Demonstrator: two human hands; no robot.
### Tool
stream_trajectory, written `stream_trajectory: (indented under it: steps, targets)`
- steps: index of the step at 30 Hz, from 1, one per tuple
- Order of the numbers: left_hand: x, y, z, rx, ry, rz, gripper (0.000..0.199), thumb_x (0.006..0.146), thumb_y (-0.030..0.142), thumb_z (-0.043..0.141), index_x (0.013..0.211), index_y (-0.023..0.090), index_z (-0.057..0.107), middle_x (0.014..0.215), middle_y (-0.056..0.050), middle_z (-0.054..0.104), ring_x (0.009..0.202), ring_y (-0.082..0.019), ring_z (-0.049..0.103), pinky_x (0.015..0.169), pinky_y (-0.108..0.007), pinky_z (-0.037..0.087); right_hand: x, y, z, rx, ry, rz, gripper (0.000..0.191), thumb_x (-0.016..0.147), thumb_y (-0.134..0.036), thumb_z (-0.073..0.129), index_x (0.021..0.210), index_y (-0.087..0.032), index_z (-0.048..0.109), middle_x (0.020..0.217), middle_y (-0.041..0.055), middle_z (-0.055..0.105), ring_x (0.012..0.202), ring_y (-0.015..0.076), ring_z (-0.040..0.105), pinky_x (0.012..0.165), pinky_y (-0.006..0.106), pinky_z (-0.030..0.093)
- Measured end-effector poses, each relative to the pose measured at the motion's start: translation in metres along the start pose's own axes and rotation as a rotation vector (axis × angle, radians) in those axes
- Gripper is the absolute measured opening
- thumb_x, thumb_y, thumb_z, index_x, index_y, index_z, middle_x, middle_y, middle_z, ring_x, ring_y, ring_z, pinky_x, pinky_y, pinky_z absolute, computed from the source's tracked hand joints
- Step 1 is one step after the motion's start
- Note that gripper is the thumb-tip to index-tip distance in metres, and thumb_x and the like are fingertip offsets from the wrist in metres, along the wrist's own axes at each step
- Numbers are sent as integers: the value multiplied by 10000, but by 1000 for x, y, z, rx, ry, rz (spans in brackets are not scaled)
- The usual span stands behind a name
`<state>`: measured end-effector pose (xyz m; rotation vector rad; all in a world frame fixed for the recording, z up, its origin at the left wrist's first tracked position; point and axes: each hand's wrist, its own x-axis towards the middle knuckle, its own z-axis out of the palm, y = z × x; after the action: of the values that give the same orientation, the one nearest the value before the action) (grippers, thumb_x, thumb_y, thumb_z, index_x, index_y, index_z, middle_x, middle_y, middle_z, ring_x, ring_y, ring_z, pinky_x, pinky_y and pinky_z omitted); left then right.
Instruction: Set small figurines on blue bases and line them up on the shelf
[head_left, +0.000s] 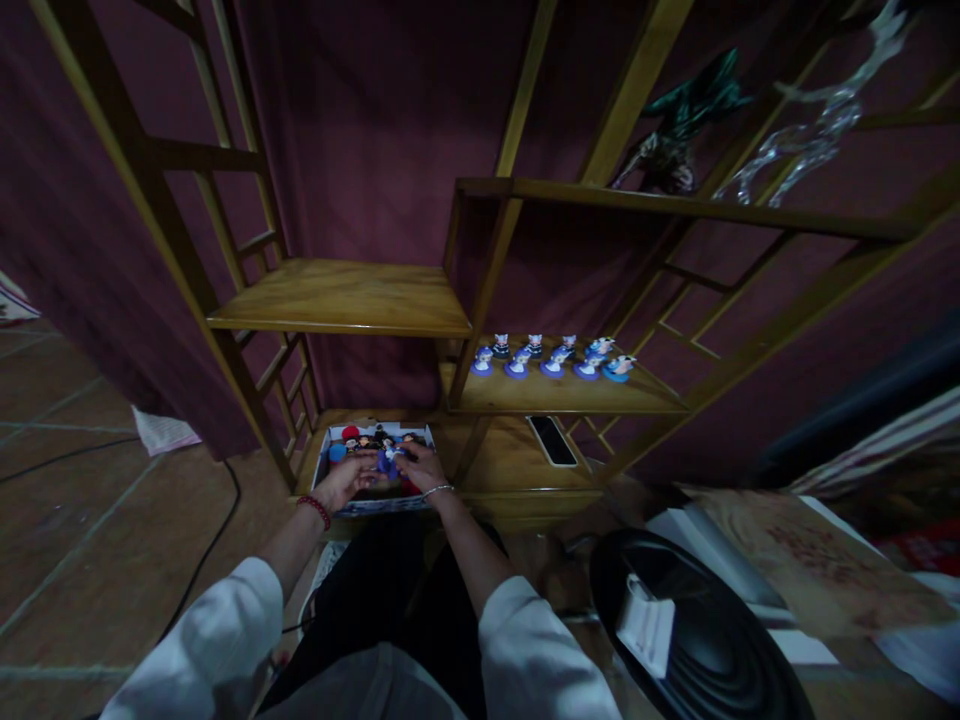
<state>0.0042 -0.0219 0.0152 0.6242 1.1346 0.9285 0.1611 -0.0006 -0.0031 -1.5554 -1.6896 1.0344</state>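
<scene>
A small purple-and-white figurine (389,458) is held between my two hands, over an open box (321,462) on the bottom shelf. My right hand (422,467) grips it from the right side. From the left, my left hand (351,480) has its fingers against the figurine's lower part. Other figurines lie in the box, among them one with a red cap (350,434). To the right, on a middle shelf (540,399), several small figurines (517,362) with purple or blue bases stand in two rows.
A phone (553,441) lies on the bottom shelf. A wooden shelf (341,295) juts out above the box. Glass deer ornament (814,135) and a dark green ornament (686,110) stand on the upper shelf. At the lower right is a black round stool (720,630) with a white object on it.
</scene>
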Motion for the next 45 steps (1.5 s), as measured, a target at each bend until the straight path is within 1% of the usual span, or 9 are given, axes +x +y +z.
stream_trajectory:
  steps: [2,6,9,16,22,26,34,39,45]
  targets:
    - [-2,4,0,-65,-25,18,133,744,80,546,863,139,527,630,-6,612,563,-131,639,383,-150,343,0,-6,-2,61,5,-5,299,754,-301,516,1025,-246,632,751,-28,655,680,117,611,656,232,498]
    - [-6,8,4,-175,-21,39,104,769,72,513,842,144,533,628,2,610,538,-111,619,462,-172,416,0,-14,-6,134,23,-36,290,741,-314,530,1000,-240,639,756,-26,656,681,119,608,660,234,500]
    - [-9,10,9,-233,-10,34,84,773,77,507,810,142,544,626,-2,613,525,-100,596,509,-187,439,-1,-17,-8,160,46,-56,301,732,-329,537,996,-228,640,762,-22,658,688,125,610,675,243,502]
    - [-17,12,22,-383,6,23,58,780,103,497,770,147,533,586,-2,601,490,-87,563,476,-180,420,-6,-23,-12,190,93,-68,314,724,-348,538,994,-229,644,780,-17,664,719,140,612,689,252,502]
    - [-25,15,32,-403,4,27,57,802,142,485,761,148,524,572,-3,586,466,-82,544,444,-175,411,-13,-28,-16,213,100,-99,308,728,-359,526,979,-227,647,763,-16,662,696,141,609,669,249,499]
    - [-32,19,38,-457,-1,36,83,807,126,477,731,150,501,550,3,563,455,-78,531,432,-170,406,-17,-34,-20,218,112,-140,295,727,-369,522,952,-224,647,790,-17,661,716,139,605,678,237,491]
    - [-44,25,49,-450,10,51,125,823,140,473,704,146,511,540,6,550,452,-72,522,447,-173,415,-34,-51,-32,225,137,-143,279,725,-345,515,937,-217,644,816,-18,661,723,133,596,680,227,485]
    - [-47,23,58,-503,42,43,68,785,105,512,738,154,514,507,29,534,418,-67,517,412,-158,400,-43,-52,-37,281,139,-155,288,716,-363,526,926,-207,647,816,-12,660,721,140,598,669,236,488]
    - [-50,21,62,-509,58,24,103,792,92,501,714,159,501,512,28,547,425,-67,523,424,-154,408,-48,-52,-43,315,116,-140,306,706,-371,550,933,-193,653,812,3,666,744,155,609,684,254,498]
